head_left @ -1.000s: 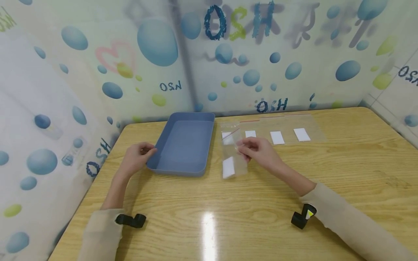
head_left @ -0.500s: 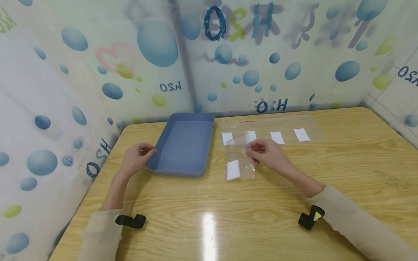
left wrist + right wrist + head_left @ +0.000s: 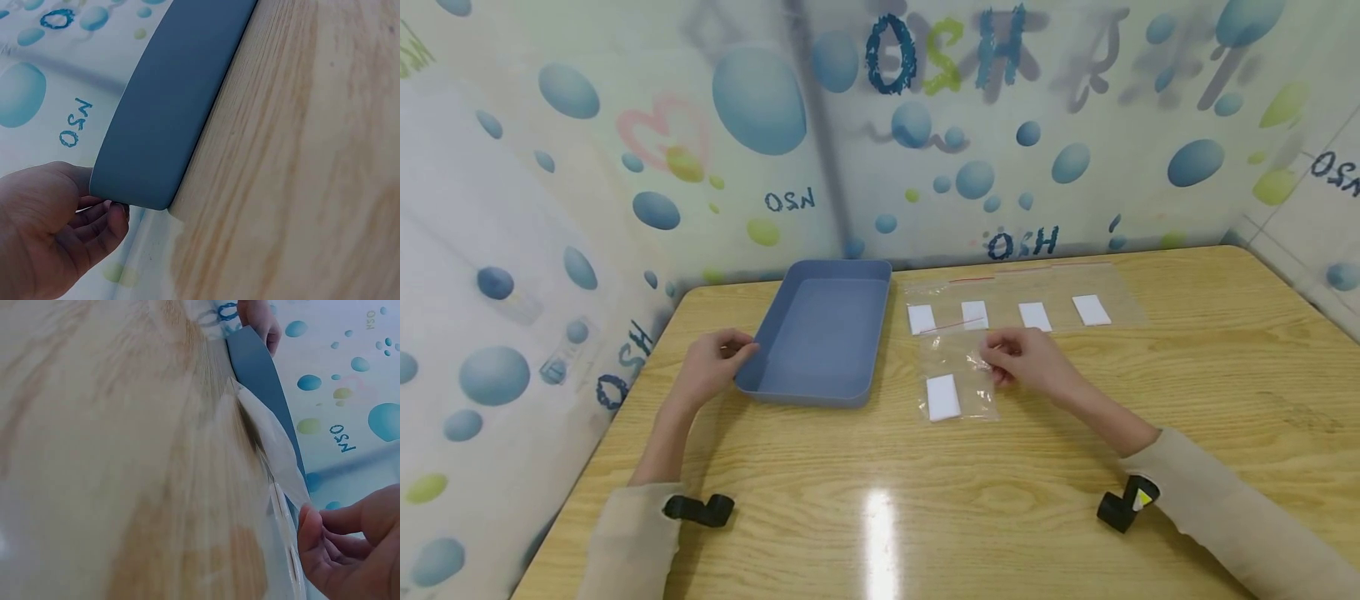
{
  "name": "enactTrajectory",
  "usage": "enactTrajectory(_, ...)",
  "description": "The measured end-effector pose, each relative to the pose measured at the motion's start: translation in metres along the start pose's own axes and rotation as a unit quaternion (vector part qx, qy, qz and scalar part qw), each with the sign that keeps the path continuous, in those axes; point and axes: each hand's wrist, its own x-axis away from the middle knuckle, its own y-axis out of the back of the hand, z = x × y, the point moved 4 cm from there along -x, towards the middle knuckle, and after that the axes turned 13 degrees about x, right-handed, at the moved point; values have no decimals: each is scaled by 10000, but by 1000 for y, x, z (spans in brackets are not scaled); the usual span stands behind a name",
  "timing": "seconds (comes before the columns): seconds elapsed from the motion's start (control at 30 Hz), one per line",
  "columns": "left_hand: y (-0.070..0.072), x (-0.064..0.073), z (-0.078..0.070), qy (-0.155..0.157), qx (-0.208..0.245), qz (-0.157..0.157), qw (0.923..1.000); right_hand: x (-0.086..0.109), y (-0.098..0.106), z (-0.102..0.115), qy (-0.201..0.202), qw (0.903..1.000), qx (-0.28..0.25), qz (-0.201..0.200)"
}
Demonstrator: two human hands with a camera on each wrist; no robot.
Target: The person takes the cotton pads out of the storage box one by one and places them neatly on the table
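At the left edge of the blue-grey tray [image 3: 816, 333], my left hand [image 3: 713, 367] pinches the rim near its front corner. In the left wrist view the thumb lies at the top of the tray wall [image 3: 150, 125], with the fingers curled beneath. My right hand [image 3: 1030, 362] pinches the right edge of a clear zip bag [image 3: 977, 367], which has a red seal line and a white card-like piece [image 3: 943, 397] inside. Seen from the right wrist, that bag [image 3: 278, 447] is tilted, its held edge raised off the table between thumb [image 3: 344, 519] and fingers.
Behind the held bag, several more zip bags with white pieces [image 3: 1034, 317] lie overlapping in a row, right of the tray. All rest on a wood-grain table [image 3: 1000, 517]. A bubble-patterned curtain [image 3: 970, 125] hangs along the back and left.
My right hand has moved right and a little toward me, drawing the zip bag away from the tray and the row behind. The left hand and tray have stayed put.
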Motion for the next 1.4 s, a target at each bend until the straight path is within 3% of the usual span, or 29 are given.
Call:
enactTrajectory(0.33,0,0,1,10,-66,-44,10000,-1,4,-7,-445,9985,174,255)
enactTrajectory(0.57,-1,0,1,-39,-80,-65,9999,-2,4,-14,-686,9962,-10,543)
enactTrajectory(1.07,0,1,0,35,-67,-37,10000,-1,8,-15,-767,9944,-242,692)
enactTrajectory(1.4,0,-1,4,57,-56,-15,10000,0,12,-13,-736,9953,-55,628)
